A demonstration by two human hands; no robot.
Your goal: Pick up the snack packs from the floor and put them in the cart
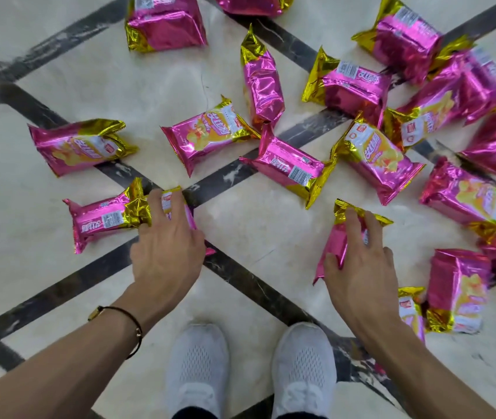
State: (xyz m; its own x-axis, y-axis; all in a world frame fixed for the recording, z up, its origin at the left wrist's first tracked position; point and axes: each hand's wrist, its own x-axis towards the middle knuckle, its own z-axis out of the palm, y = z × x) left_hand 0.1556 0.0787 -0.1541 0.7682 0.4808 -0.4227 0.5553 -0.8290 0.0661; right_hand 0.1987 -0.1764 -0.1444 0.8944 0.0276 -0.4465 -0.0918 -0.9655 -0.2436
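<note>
Several pink and gold foil snack packs lie scattered on the pale marble floor. My left hand covers one pack at the lower middle left, fingers curled over it. Another pack lies touching it on the left. My right hand grips a pack that stands on its edge, thumb on its left side and fingers over its gold top. No cart is in view.
More packs crowd the right side, such as one beside my right wrist and one at the centre. Dark inlaid stripes cross the floor. My two white shoes stand at the bottom.
</note>
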